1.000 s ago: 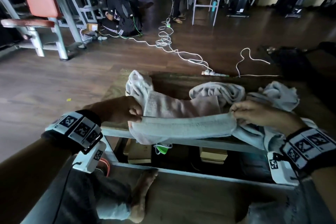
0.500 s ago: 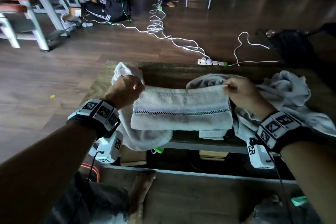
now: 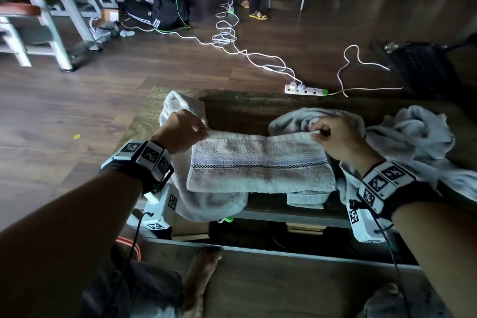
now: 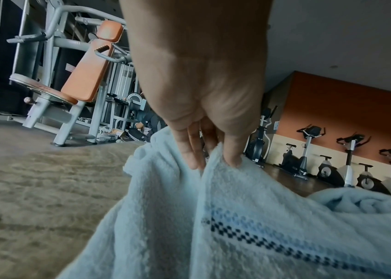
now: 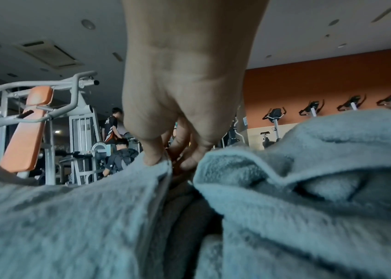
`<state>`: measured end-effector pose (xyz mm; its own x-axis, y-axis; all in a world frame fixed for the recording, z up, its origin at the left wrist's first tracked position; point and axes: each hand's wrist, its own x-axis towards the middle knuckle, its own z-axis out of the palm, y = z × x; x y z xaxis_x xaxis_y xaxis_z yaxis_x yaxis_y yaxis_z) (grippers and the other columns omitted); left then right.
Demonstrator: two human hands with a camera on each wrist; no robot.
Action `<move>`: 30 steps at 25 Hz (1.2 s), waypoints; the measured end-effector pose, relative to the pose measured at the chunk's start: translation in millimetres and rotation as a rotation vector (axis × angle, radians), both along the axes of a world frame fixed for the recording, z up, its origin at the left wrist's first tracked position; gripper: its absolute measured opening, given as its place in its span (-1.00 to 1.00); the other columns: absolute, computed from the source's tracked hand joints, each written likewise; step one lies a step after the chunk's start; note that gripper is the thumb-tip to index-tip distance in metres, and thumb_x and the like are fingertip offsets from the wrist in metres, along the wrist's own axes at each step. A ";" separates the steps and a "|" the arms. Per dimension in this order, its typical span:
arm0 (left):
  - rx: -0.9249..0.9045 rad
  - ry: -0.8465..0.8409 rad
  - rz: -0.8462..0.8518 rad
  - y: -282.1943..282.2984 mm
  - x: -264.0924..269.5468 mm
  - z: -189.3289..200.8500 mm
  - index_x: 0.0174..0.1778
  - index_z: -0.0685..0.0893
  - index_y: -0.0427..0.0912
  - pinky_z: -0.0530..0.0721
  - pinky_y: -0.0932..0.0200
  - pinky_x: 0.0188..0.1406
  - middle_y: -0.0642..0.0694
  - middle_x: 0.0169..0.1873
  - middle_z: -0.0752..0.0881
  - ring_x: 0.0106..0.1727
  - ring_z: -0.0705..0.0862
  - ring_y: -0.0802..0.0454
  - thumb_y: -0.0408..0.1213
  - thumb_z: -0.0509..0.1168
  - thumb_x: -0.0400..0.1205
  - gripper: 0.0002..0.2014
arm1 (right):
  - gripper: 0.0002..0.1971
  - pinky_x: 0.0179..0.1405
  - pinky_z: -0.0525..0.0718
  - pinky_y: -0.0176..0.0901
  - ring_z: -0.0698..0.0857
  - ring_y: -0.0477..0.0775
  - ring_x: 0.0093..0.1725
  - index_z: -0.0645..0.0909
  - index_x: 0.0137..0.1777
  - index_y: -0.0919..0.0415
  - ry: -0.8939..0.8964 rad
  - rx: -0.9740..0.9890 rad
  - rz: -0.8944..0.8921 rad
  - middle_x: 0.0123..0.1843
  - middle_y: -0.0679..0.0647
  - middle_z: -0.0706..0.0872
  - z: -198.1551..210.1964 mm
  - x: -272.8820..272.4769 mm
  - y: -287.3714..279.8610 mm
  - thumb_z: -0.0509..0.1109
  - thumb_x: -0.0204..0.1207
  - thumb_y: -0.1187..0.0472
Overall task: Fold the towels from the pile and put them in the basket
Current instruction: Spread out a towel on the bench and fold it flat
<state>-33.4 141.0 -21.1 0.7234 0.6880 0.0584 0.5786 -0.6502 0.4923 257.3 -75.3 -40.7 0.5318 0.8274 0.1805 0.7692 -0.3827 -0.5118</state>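
Observation:
A pale towel with a dark checked stripe [image 3: 260, 166] lies folded lengthwise on the wooden table [image 3: 240, 108]. My left hand [image 3: 189, 129] pinches its far left corner [image 4: 215, 160] between thumb and fingers. My right hand [image 3: 327, 134] pinches the far right corner [image 5: 159, 164]. Another towel [image 3: 180, 108] lies under the folded one at the left and droops over the front edge. A crumpled pile of towels [image 3: 413, 134] sits to the right, close behind my right hand. A dark basket [image 3: 423, 64] stands on the floor beyond the table's far right corner.
A white power strip [image 3: 305, 90] and loose cables [image 3: 227, 36] lie on the floor behind the table. A gym machine with orange pads [image 3: 38, 8] stands at the far left, and a person in black [image 3: 157, 5] sits near it. My bare foot [image 3: 204, 273] rests below the table.
Both hands carried the near edge of the towel away from me and laid it on the far edge, so the striped face now lies flat on top. The head view tilted down.

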 end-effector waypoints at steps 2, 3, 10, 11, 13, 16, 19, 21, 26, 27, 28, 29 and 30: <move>-0.005 -0.054 -0.004 0.7 -5.5 11.6 -0.10 0.84 -0.26 0.72 0.17 -0.16 -0.12 -0.25 0.81 -0.21 0.77 -0.04 -0.32 0.54 0.49 -0.88 | -0.92 0.00 0.57 -0.21 0.73 0.07 -0.06 0.78 -0.04 0.22 0.063 0.035 -0.025 -0.10 0.09 0.81 5.0 5.3 -5.3 0.54 0.48 0.32; 0.009 -0.073 -0.024 -0.2 -9.3 18.7 -0.10 0.84 -0.27 0.69 0.25 -0.22 -0.10 -0.28 0.80 -0.28 0.76 0.02 -0.34 0.56 0.46 -0.87 | -0.92 -0.03 0.57 -0.19 0.74 0.06 -0.07 0.76 -0.05 0.17 0.095 0.060 -0.022 -0.10 0.06 0.80 9.1 8.2 -10.1 0.53 0.50 0.32; -0.058 -0.261 -0.100 -15.2 -34.6 60.9 -0.13 0.78 -0.05 0.74 0.21 -0.25 0.05 -0.36 0.81 -0.32 0.75 0.14 -0.40 0.63 0.35 -0.74 | -0.71 0.06 0.64 -0.08 0.74 0.03 -0.08 0.59 -0.12 -0.01 0.196 0.189 0.185 -0.12 0.02 0.76 55.4 7.3 -58.9 0.47 0.52 0.45; -0.028 -0.253 -0.111 -18.9 -35.9 63.3 -0.08 0.80 -0.09 0.75 0.22 -0.24 -0.05 -0.32 0.82 -0.32 0.74 0.15 -0.39 0.63 0.35 -0.73 | -0.71 0.07 0.64 -0.10 0.74 0.00 -0.08 0.59 -0.12 -0.01 0.203 0.190 0.196 -0.12 0.00 0.76 59.7 4.9 -65.3 0.48 0.51 0.44; 0.062 -0.222 -0.122 -28.9 -36.3 67.5 -0.04 0.84 -0.22 0.68 0.44 -0.27 -0.05 -0.30 0.80 -0.39 0.67 0.38 -0.39 0.64 0.35 -0.72 | -0.69 0.10 0.64 -0.16 0.73 -0.06 -0.06 0.59 -0.10 -0.04 0.206 0.211 0.205 -0.09 -0.03 0.76 64.9 -0.8 -77.7 0.50 0.49 0.44; 0.098 -0.210 -0.146 -43.2 -37.0 70.7 -0.10 0.84 -0.25 0.53 0.63 -0.36 0.22 -0.36 0.71 -0.41 0.64 0.52 -0.40 0.64 0.33 -0.75 | -0.72 0.18 0.64 -0.20 0.74 -0.10 0.06 0.68 0.04 0.02 0.129 0.208 0.175 0.01 -0.08 0.77 64.2 -8.0 -93.1 0.52 0.49 0.42; 0.079 -0.233 -0.132 -50.2 -41.7 69.0 -0.15 0.83 -0.17 0.55 0.61 -0.34 0.24 -0.36 0.71 -0.40 0.65 0.46 -0.38 0.66 0.30 -0.75 | -0.72 0.19 0.69 -0.07 0.76 -0.06 0.05 0.75 0.13 0.11 0.063 0.142 0.142 0.03 -0.07 0.78 64.6 -11.9 -100.7 0.53 0.47 0.40; 0.100 -0.236 -0.130 -55.2 -43.8 69.0 -0.18 0.82 -0.15 0.54 0.61 -0.34 0.19 -0.38 0.72 -0.39 0.66 0.45 -0.39 0.67 0.29 -0.76 | -0.74 0.16 0.71 0.04 0.76 -0.02 0.01 0.78 0.07 0.10 0.008 0.108 0.154 0.00 -0.03 0.78 67.1 -15.6 -102.2 0.54 0.44 0.41; 0.097 -0.265 -0.146 -61.7 -49.7 68.8 -0.18 0.81 -0.30 0.50 0.67 -0.36 0.25 -0.36 0.67 -0.37 0.64 0.57 -0.51 0.63 0.29 -0.77 | -0.76 -0.02 0.74 -0.04 0.80 -0.02 -0.14 0.75 -0.18 0.04 0.076 0.165 0.117 -0.18 -0.04 0.82 81.8 -23.1 -102.4 0.61 0.37 0.42; 0.095 -0.264 -0.148 -60.1 -50.8 68.3 -0.19 0.81 -0.30 0.52 0.67 -0.34 0.24 -0.36 0.69 -0.36 0.65 0.57 -0.51 0.64 0.29 -0.77 | -0.78 -0.06 0.74 -0.04 0.80 0.01 -0.17 0.75 -0.21 0.07 0.103 0.168 0.087 -0.21 0.00 0.82 83.7 -22.9 -101.6 0.64 0.34 0.41; 0.083 -0.260 -0.145 -57.4 -51.3 67.8 -0.20 0.80 -0.28 0.53 0.66 -0.32 0.23 -0.36 0.70 -0.36 0.67 0.54 -0.51 0.64 0.29 -0.77 | -0.79 -0.10 0.73 -0.04 0.79 0.03 -0.20 0.74 -0.22 0.09 0.122 0.164 0.063 -0.22 0.04 0.82 86.1 -22.5 -100.6 0.67 0.32 0.39; 0.059 -0.255 -0.142 -55.4 -51.3 67.8 -0.22 0.80 -0.25 0.56 0.65 -0.29 0.22 -0.36 0.72 -0.36 0.69 0.50 -0.52 0.64 0.29 -0.77 | -0.78 -0.13 0.72 -0.04 0.77 0.03 -0.25 0.74 -0.24 0.10 0.136 0.165 0.045 -0.24 0.07 0.81 87.7 -21.6 -99.0 0.69 0.28 0.38; 0.029 -0.251 -0.136 -54.2 -50.3 68.7 -0.25 0.79 -0.19 0.59 0.62 -0.27 0.24 -0.37 0.74 -0.35 0.71 0.43 -0.51 0.64 0.28 -0.76 | -0.76 -0.16 0.70 -0.06 0.75 0.00 -0.29 0.73 -0.26 0.10 0.153 0.173 0.030 -0.26 0.07 0.80 89.9 -21.4 -96.8 0.71 0.25 0.39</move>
<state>-83.8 86.8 47.6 0.7693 0.5810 0.2657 0.3471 -0.7293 0.5896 235.9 -172.1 49.2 0.5394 0.8070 0.2403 0.6876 -0.2574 -0.6790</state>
